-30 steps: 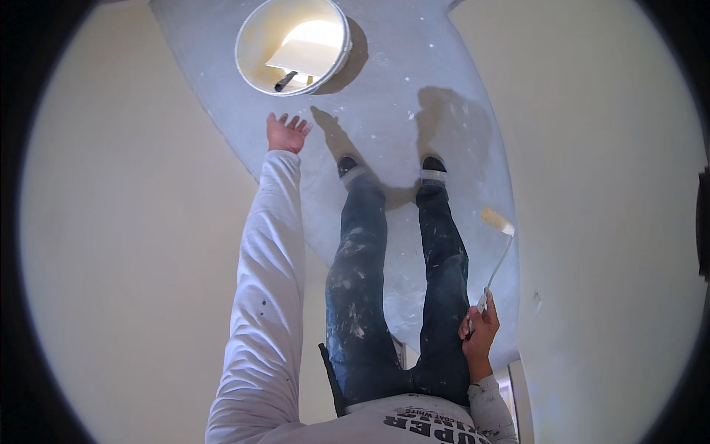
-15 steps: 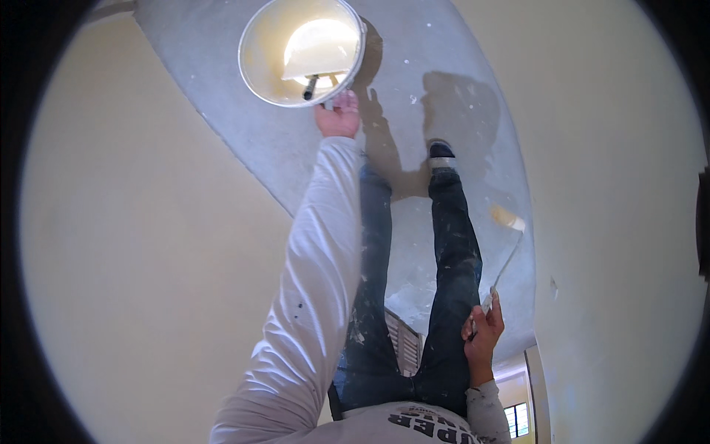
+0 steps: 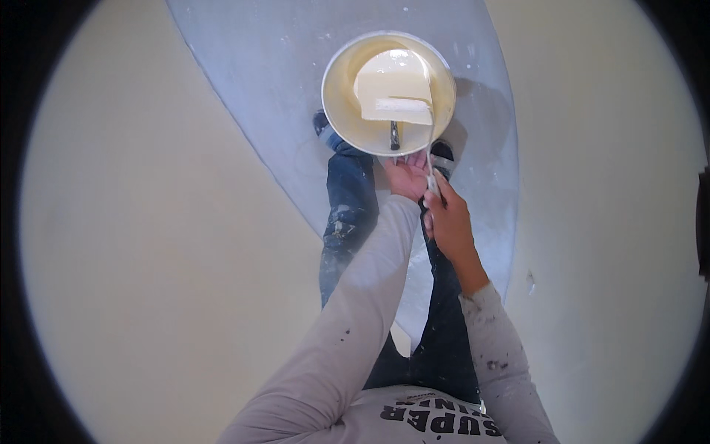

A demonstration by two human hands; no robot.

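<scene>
My left hand (image 3: pixel 404 179) is turned palm up at the near side of a round white bucket (image 3: pixel 338 96), gripping it there; part of its fingers is hidden by the bucket. Cream paint lies inside, along with a wide flat scraper (image 3: pixel 370 112) whose dark handle (image 3: pixel 394 136) points toward me. In my right hand (image 3: pixel 449 220), closed around its handle, is a small paint roller (image 3: pixel 403 105). The roller's white sleeve is over the bucket, above the scraper blade. Its wire frame passes across the near right rim, close to my left fingers.
Grey, paint-spotted floor (image 3: pixel 259 96) curves beneath the bucket. Cream walls (image 3: pixel 148 244) rise on both sides. My legs and shoes stand just behind the bucket, and its shadow (image 3: pixel 481 103) falls to the right.
My right hand has brought the roller up from low on the right to over the bucket. The bucket and my left hand now appear lower and further right in view.
</scene>
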